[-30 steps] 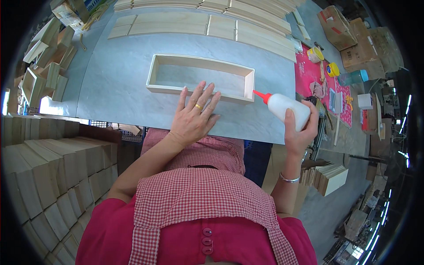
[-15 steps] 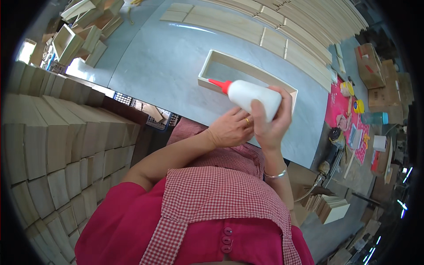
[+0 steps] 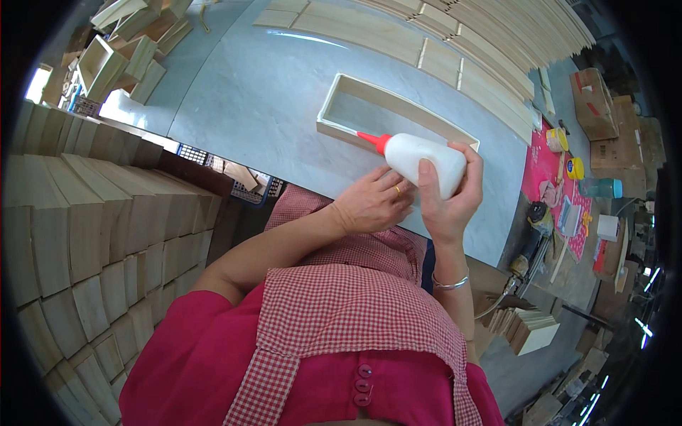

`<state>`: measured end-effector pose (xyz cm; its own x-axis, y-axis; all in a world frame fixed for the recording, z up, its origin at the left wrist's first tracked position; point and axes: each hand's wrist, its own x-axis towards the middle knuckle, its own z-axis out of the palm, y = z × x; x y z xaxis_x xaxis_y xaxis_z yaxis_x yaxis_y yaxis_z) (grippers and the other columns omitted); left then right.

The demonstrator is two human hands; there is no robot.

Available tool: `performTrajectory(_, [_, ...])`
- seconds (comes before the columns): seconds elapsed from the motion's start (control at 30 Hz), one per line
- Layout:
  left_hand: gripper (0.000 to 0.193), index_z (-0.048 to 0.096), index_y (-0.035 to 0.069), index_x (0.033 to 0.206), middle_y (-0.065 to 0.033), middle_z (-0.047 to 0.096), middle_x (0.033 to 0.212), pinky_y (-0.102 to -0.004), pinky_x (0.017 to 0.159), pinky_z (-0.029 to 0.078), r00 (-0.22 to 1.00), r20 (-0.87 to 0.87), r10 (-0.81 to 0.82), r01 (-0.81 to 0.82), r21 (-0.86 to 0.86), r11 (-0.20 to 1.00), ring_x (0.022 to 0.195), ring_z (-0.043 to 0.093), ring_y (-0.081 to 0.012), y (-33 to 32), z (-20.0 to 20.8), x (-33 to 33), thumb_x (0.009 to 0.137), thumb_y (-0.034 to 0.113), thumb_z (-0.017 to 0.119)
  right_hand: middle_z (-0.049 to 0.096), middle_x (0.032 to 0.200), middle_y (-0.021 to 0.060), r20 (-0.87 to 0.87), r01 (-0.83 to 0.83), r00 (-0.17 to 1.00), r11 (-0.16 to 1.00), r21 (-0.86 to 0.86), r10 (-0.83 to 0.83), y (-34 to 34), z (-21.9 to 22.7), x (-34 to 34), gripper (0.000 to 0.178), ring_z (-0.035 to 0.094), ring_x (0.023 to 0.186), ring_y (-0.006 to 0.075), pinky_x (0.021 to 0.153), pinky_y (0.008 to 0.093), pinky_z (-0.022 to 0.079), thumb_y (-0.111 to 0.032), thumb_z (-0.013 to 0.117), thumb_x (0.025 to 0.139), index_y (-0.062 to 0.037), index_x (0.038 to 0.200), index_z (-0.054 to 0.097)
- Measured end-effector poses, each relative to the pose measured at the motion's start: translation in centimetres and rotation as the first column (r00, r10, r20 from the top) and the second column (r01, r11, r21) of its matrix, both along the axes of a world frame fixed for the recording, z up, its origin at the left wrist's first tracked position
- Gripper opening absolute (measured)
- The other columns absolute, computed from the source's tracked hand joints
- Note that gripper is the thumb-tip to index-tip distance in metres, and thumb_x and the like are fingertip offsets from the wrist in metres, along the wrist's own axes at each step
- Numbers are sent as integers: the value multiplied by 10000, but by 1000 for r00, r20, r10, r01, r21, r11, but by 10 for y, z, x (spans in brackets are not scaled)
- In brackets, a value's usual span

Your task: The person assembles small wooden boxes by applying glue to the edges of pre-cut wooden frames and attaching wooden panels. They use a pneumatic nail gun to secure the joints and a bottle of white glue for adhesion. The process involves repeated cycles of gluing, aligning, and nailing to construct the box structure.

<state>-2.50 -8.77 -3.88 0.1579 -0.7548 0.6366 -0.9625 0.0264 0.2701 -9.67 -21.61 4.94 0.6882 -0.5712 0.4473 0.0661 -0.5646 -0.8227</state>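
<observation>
Grey worktable (image 3: 270,106) | right hand (image 3: 447,195) grips white glue bottle (image 3: 423,160) | left hand (image 3: 373,202) curled, touching bottle | brown cartons (image 3: 604,106) far right

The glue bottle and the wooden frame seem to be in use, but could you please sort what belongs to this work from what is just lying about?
In use:
- white glue bottle with red nozzle, gripped in the right hand
- left hand, beside the bottle
- open wooden box frame on the grey table

Lying about:
- wooden slats along the far edge
- stacked wooden blocks at left
- yellow tape rolls on the pink mat
</observation>
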Motion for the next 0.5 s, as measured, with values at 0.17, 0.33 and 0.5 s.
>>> performTrajectory(0.17, [292, 715, 22, 1011, -133, 621, 1243, -498, 1120, 426, 1000, -11, 26, -25, 42, 999, 1256, 556, -304, 0, 6, -1, 844, 261, 715, 658, 1069, 134, -16, 80, 997, 996, -30, -81, -13, 6, -31, 509, 644, 924, 208, 798, 337, 530, -206, 819, 838, 11, 1222, 566])
performTrajectory(0.33, [358, 677, 31, 1112, -141, 599, 1330, -482, 1112, 430, 999, 16, 41, -42, 69, 997, 1258, 570, -297, -1, 14, -1, 839, 253, 744, 649, 1082, 129, -46, 188, 980, 980, -69, -191, -32, 12, -68, 508, 638, 933, 201, 808, 335, 528, -219, 816, 853, 11, 1233, 570])
performTrajectory(0.5, [365, 670, 39, 1129, -138, 585, 1374, -479, 1114, 426, 999, 11, 40, -41, 106, 994, 1258, 575, -296, -1, 11, -2, 840, 245, 755, 640, 1101, 125, -60, 310, 945, 941, -134, -320, -51, 13, -103, 512, 627, 969, 203, 846, 338, 518, -235, 811, 867, 17, 1243, 571])
